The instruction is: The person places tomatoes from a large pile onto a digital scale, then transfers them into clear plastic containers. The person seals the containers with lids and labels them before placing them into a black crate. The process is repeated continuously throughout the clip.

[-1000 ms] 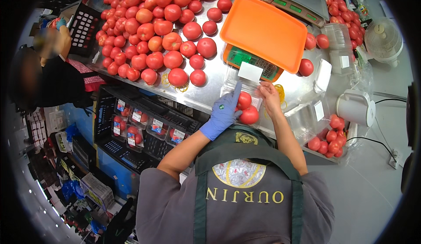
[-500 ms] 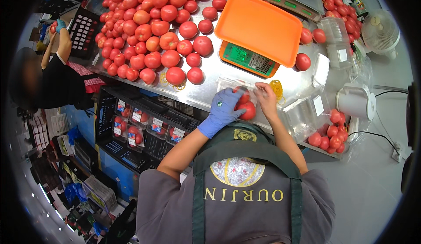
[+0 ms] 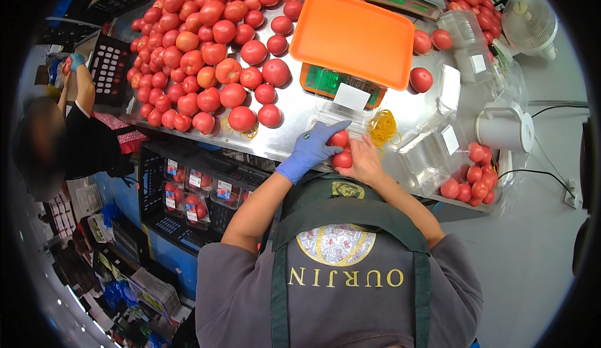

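Two red tomatoes (image 3: pixel 342 158) lie close together at the table's front edge, between my hands. My left hand (image 3: pixel 311 150), in a blue glove, curves round them from the left, index finger stretched past the far tomato (image 3: pixel 339 138) and thumb on the near side. My bare right hand (image 3: pixel 365 160) presses its bent fingers onto the tomatoes from the right. Just beyond lies clear plastic, seemingly part of a container, mostly hidden by my hands. A white rectangle (image 3: pixel 352 96) stands out in front of the scale's keypad.
An orange tray (image 3: pixel 354 38) rests on a green-display scale (image 3: pixel 324 80). Loose tomatoes (image 3: pixel 188 66) crowd the left. Yellow rubber bands (image 3: pixel 382 127) and clear containers (image 3: pixel 432 154) lie to the right. Black crates (image 3: pixel 181 223) with packed tomatoes stand lower left; another person (image 3: pixel 62 129) works far left.
My right hand has come down from the clear plastic onto the tomatoes. My left index finger has straightened. A white rectangle now shows over the scale's keypad, and the whole view has shifted slightly.
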The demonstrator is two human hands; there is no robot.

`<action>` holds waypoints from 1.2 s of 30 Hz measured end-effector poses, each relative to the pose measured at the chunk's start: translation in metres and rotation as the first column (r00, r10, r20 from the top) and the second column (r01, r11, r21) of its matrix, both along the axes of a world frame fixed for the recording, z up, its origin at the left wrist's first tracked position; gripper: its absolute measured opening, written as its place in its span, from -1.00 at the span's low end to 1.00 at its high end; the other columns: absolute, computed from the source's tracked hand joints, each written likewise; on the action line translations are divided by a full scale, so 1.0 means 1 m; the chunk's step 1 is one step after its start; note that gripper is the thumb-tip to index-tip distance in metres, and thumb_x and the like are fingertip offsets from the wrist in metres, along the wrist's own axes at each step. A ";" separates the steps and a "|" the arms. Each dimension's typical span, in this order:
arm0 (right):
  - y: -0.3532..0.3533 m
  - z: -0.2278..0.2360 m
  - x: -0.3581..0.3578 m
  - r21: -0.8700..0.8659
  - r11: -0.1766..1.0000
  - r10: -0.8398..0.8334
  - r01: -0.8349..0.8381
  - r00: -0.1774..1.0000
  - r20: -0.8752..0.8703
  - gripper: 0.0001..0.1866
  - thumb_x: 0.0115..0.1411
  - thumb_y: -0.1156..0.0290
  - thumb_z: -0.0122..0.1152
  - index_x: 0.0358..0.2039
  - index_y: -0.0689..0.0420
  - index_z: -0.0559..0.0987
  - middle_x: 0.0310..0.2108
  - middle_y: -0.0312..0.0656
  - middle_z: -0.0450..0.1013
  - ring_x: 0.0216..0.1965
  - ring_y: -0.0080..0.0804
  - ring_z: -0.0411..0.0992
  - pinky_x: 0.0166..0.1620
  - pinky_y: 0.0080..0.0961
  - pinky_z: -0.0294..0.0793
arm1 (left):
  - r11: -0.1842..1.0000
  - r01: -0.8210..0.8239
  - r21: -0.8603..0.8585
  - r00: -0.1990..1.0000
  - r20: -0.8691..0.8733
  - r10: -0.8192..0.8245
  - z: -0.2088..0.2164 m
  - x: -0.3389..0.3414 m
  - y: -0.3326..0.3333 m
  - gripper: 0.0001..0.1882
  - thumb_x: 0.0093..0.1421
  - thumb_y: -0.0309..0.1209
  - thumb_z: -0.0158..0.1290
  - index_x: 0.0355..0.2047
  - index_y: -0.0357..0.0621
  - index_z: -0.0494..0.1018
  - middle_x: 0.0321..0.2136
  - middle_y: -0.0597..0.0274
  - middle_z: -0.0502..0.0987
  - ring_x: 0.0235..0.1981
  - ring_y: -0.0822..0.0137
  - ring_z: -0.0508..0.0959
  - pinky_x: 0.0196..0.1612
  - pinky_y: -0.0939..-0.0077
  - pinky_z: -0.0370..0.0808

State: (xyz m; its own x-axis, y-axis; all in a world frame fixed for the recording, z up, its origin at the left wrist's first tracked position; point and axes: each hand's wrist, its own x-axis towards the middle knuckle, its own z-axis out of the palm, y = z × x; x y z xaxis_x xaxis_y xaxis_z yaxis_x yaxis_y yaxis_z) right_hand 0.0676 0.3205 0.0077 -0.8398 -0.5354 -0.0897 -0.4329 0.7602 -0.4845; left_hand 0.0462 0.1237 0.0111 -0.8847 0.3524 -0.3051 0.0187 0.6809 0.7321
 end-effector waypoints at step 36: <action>0.008 -0.001 0.004 0.054 0.998 -0.034 0.035 0.999 -0.012 -0.23 -0.21 -0.10 0.43 -0.15 0.28 0.49 -0.26 -0.05 0.46 -0.08 -0.18 0.40 0.30 -0.09 -0.04 | 0.832 0.203 -0.517 0.972 0.005 -0.234 0.008 0.012 -0.010 -0.18 -0.19 -0.01 0.28 0.10 -0.04 0.32 -0.15 0.15 0.49 -0.14 0.19 0.51 -0.19 0.28 0.41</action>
State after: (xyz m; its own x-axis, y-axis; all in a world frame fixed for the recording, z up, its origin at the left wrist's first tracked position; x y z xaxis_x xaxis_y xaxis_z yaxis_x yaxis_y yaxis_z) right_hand 0.0719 0.3289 0.0067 -0.8588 -0.5007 -0.1083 -0.4112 0.7999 -0.4372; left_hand 0.0579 0.1136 0.0188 -0.8244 0.3467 -0.4474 0.2420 0.9304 0.2751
